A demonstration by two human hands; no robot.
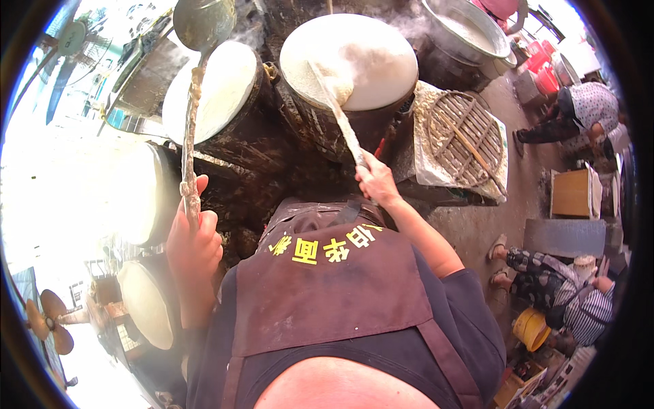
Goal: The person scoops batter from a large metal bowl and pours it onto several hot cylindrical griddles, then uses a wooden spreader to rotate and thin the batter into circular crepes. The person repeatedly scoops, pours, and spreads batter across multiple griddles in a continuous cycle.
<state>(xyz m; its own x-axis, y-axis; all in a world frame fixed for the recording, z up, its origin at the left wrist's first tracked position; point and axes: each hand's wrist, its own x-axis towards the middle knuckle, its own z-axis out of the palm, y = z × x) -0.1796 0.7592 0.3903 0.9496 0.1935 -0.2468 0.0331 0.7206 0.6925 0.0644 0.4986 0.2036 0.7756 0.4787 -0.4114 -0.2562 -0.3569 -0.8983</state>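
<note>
My left hand is closed around the long, batter-crusted handle of a large ladle, held up with its bowl above the far left vat. In my right hand is a long pale stick, gripped near its lower end. The stick's far end reaches into the steaming white liquid of the dark middle vat, where a cream-coloured patch shows near its tip. To the left of that vat stands another dark vat filled with white, its top partly behind the ladle handle.
A round slatted lattice lies on a splattered block to the right. Behind it steams a metal basin. More pale-topped vats line the left. Two people are at the right, beyond a yellow bucket and boxes.
</note>
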